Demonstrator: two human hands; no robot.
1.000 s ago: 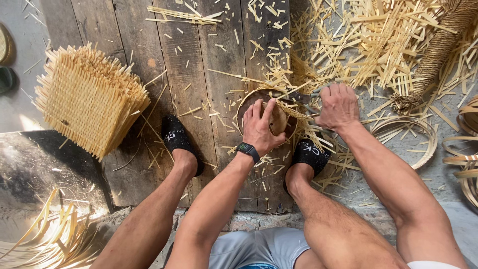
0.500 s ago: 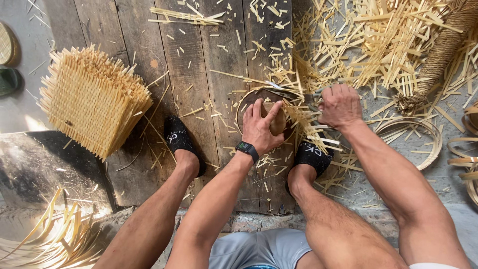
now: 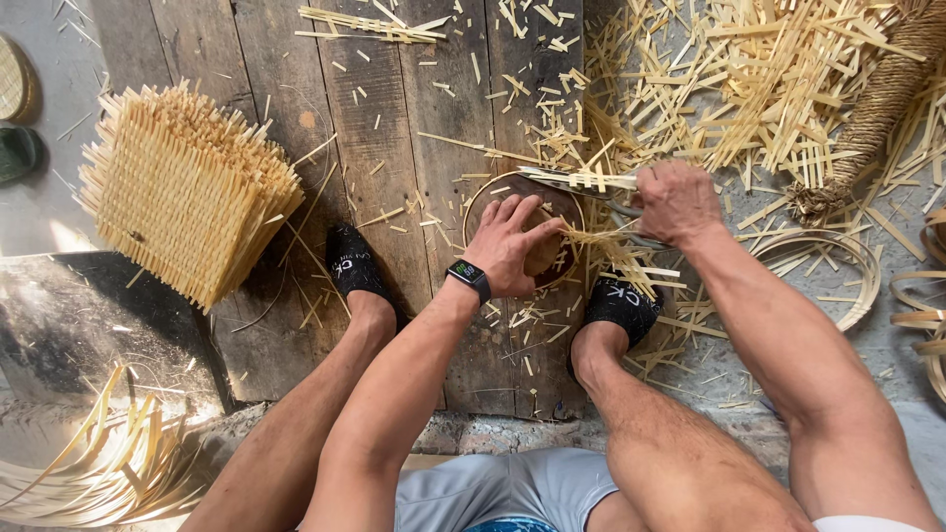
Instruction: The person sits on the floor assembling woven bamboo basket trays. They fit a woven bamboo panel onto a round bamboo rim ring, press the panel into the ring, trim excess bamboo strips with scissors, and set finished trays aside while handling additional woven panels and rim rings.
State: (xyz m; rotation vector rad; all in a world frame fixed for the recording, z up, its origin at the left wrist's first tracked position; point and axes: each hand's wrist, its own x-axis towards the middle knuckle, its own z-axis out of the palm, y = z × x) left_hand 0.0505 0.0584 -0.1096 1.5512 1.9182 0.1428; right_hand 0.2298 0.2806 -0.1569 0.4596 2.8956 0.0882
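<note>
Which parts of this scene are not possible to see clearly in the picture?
- Head view: the round woven piece is largely covered by the left hand.
- Head view: the tool in the right hand is partly hidden; its kind is unclear.
- Head view: the bamboo hoops are cut off by the right edge.

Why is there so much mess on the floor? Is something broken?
Nothing looks broken. Cut bamboo bits lie scattered over the planks, thickest at the upper right. The left hand presses a round woven piece while the right hand grips a tool, so they look like trimmings.
</note>
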